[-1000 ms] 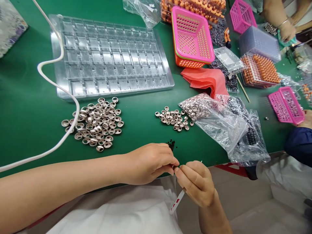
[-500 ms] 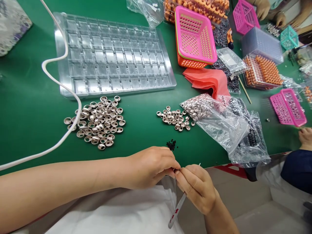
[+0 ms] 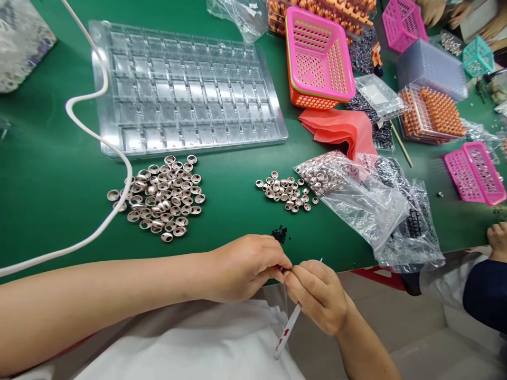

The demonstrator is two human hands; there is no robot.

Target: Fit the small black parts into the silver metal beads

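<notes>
At the table's front edge my two hands meet, fingertips together. My left hand (image 3: 249, 266) is closed, pinching a small dark part that its fingers mostly hide; its kind cannot be made out. My right hand (image 3: 319, 295) is closed round white tweezers (image 3: 288, 332) with red marks, and its fingertips press at the same small part. The tweezers slant across the palm, a thin tip showing above the knuckles. Just beyond my left hand lies a little heap of tiny black pieces (image 3: 279, 234). Farther back is a small pile of silvery metal rings (image 3: 287, 191).
Larger metal rings (image 3: 162, 198) lie left under a white cable (image 3: 95, 232). Behind stands a clear compartment tray (image 3: 190, 89). On the right are plastic bags (image 3: 356, 200), red cloth (image 3: 340, 129), stacked baskets (image 3: 320, 58) and orange parts (image 3: 439, 113). Another person's hand (image 3: 497, 235) rests at the right edge.
My hands stay together at the small part, shifted very slightly upward in view. The tweezers have turned a little in my right hand. The whole view has shifted slightly.
</notes>
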